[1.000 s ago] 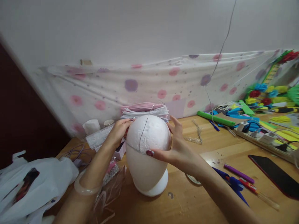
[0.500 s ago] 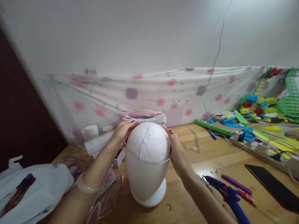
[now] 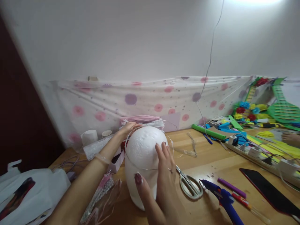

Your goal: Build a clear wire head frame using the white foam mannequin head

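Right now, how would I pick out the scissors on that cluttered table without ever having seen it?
Find the white foam head at the middle of the wooden table, with the right hand resting on its side. Just right of that hand lie the scissors, flat on the wood. They are pale-handled with metal blades, unlike the blue glue gun beside them.

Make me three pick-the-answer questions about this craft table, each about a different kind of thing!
1. Where do the scissors lie?
A. right of the foam head
B. on the plastic bag
C. on the wall

2. What colour is the glue gun?
A. red
B. blue
C. white

3. What is the right hand doing?
A. holding the scissors
B. lying flat on the foam head
C. resting on the phone

Answers:
1 A, they lie on the table just right of the head.
2 B, its body is blue.
3 B, its open fingers rest against the head's side.
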The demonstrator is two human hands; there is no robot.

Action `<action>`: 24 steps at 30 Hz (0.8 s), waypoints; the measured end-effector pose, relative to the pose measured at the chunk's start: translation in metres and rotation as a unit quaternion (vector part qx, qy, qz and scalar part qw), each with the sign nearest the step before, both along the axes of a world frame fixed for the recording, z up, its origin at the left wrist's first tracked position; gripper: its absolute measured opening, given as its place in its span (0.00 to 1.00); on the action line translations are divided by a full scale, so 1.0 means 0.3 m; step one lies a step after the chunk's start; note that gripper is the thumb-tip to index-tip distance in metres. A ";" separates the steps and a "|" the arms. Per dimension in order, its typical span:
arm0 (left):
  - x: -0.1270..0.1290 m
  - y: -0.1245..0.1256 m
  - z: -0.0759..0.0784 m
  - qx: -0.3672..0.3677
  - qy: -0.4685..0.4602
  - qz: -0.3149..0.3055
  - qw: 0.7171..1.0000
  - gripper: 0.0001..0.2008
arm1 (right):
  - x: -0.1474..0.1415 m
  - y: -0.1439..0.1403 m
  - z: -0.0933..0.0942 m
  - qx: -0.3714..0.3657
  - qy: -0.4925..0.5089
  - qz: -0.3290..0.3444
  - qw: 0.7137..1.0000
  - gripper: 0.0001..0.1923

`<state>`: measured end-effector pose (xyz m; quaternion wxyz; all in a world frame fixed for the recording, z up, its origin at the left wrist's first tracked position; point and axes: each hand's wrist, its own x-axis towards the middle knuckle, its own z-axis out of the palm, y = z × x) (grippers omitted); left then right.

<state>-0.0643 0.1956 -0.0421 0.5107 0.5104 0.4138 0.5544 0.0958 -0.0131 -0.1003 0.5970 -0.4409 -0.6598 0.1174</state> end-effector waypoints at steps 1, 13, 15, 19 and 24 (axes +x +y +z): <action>-0.021 -0.014 -0.003 -0.017 0.000 0.018 1.000 0.14 | 0.021 -0.009 -0.014 0.029 0.011 -0.006 1.000 0.30; 0.060 -0.438 -0.159 0.103 -0.118 0.212 0.965 0.15 | 0.106 0.341 -0.073 -0.081 0.252 0.121 0.957 0.28; 0.063 -0.407 -0.112 0.080 -0.098 0.224 0.966 0.11 | 0.075 0.329 -0.039 -0.064 0.246 0.079 0.964 0.28; 0.030 -0.261 0.038 0.002 -0.078 0.149 0.986 0.10 | 0.077 0.290 0.049 0.024 0.143 -0.018 0.989 0.27; 0.027 -0.129 0.100 -0.098 -0.029 0.041 0.994 0.07 | 0.088 0.273 0.050 -0.022 0.094 -0.033 0.995 0.30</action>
